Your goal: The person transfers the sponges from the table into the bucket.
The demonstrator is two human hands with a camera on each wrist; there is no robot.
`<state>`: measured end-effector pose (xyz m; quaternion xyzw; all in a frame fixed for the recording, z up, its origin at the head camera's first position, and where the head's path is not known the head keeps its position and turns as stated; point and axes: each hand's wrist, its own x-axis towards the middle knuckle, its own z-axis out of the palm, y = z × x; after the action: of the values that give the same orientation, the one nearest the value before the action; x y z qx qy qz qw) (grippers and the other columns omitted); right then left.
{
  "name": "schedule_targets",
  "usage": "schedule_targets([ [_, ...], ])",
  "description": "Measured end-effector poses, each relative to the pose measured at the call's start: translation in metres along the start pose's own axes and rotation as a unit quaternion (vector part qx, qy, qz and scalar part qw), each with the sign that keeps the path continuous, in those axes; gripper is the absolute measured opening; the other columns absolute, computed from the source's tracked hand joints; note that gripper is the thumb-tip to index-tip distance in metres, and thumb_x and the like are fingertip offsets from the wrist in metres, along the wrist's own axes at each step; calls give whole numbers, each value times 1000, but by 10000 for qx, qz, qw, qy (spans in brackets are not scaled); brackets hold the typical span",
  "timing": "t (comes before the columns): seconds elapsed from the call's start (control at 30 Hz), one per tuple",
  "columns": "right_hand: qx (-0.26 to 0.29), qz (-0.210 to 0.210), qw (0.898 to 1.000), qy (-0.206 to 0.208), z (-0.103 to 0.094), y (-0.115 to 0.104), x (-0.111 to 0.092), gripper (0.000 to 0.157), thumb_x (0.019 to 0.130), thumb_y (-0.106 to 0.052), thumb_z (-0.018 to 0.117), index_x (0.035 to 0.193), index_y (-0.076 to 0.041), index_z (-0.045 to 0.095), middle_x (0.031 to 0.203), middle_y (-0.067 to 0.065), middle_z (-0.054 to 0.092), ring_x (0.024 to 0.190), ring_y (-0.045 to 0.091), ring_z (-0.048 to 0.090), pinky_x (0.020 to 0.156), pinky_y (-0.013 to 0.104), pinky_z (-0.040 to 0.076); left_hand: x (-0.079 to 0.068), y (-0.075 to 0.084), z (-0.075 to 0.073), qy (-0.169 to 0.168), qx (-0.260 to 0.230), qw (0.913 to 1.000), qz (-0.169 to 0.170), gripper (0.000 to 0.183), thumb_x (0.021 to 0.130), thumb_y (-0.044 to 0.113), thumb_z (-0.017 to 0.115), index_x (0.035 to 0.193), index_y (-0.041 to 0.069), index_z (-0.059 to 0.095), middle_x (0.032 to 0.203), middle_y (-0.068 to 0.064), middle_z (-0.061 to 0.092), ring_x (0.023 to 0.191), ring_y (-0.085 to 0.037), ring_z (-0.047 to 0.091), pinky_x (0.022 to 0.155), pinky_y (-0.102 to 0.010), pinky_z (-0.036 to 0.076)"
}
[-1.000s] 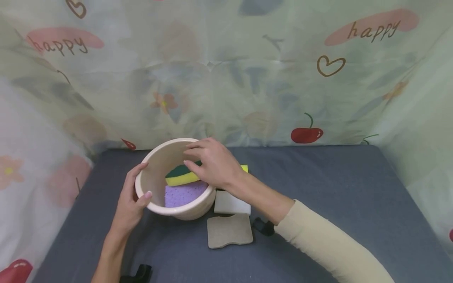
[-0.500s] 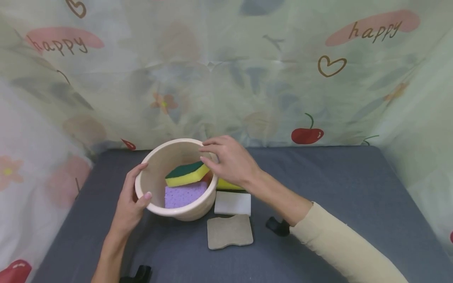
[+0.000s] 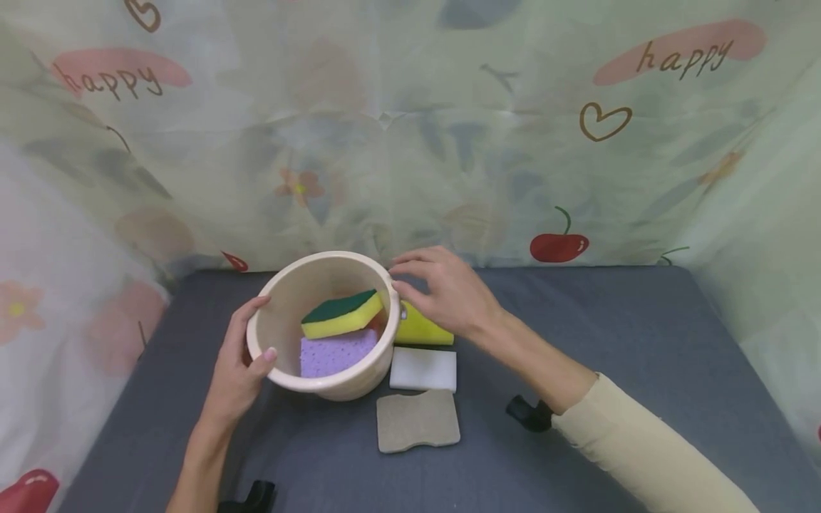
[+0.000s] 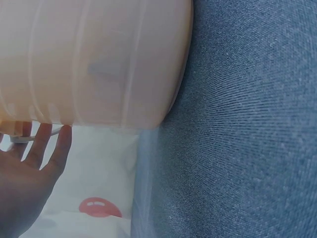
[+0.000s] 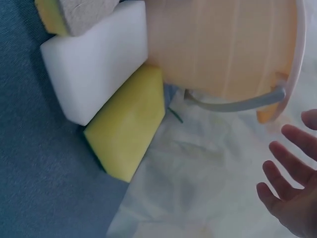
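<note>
My left hand grips the round cream plastic bucket, left of frame centre, my right hand empty and relaxed beside it; rectangular green-and-yellow sponge and pitted purple sponge already inside, yellow sponge, white foam block, grey notched slab outside, lower centre.
</note>
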<state>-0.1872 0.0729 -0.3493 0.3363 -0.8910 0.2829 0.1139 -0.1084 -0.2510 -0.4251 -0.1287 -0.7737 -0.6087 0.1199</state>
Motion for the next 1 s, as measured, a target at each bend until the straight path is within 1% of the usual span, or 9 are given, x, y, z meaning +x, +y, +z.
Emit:
schedule_targets([
  [0.13, -17, 56, 9999, -98, -2, 5, -4, 27, 94, -25, 68, 118, -12, 74, 124, 3, 67, 118, 22, 57, 105, 42, 41, 0, 0, 0, -1, 4, 10000, 14, 72, 84, 4, 62, 152, 12, 38, 145, -4, 38, 111, -25, 52, 77, -21, 54],
  [0.23, -52, 113, 9998, -172, -3, 10, -7, 28, 94, -24, 68, 118, -12, 74, 124, 3, 67, 118, 22, 57, 102, 42, 44, 0, 0, 0, 0, -38, 10000, 49, 73, 84, 3, 62, 152, 11, 38, 145, -5, 37, 112, -26, 51, 78, -21, 54],
  [0.43, -91, 238, 9990, -372, -6, 22, -16, 30, 94, -25, 67, 121, -14, 72, 126, 4, 66, 120, 24, 56, 102, 44, 44, 0, -1, 0, 6, -133, 9998, 139, 73, 83, 4, 62, 152, 9, 38, 145, -7, 38, 112, -28, 51, 78, -21, 53],
  [0.53, 33, 261, 9983, -512, -8, 34, -22, 33, 93, -24, 69, 124, -14, 70, 129, 5, 64, 123, 25, 55, 103, 46, 43, 1, -2, 1, -39, -137, 9998, 122, 73, 84, 3, 62, 152, 10, 37, 146, -7, 37, 112, -27, 51, 78, -22, 54],
  [0.7, 319, 358, 9960, -759, -11, 53, -32, 40, 92, -25, 71, 130, -15, 66, 133, 6, 61, 126, 25, 53, 104, 48, 42, 1, -1, 1, 16, -186, 9998, 108, 73, 83, 2, 62, 152, 9, 38, 145, -7, 37, 111, -26, 52, 78, -21, 53],
  [0.83, 426, 370, 9945, -880, -10, 60, -36, 43, 91, -27, 72, 132, -15, 64, 133, 5, 60, 125, 25, 54, 102, 48, 44, 0, -1, -1, 49, -189, 9997, 153, 73, 83, 2, 62, 151, 8, 38, 145, -8, 37, 112, -26, 51, 79, -21, 53],
  [1.0, 469, 542, 9921, -1027, -6, 68, -42, 46, 90, -29, 73, 133, -15, 63, 134, 5, 60, 125, 25, 54, 101, 48, 45, 1, -1, 0, 5, -180, 9997, 144, 73, 83, 3, 62, 151, 8, 38, 145, -8, 37, 111, -26, 51, 78, -21, 53],
])
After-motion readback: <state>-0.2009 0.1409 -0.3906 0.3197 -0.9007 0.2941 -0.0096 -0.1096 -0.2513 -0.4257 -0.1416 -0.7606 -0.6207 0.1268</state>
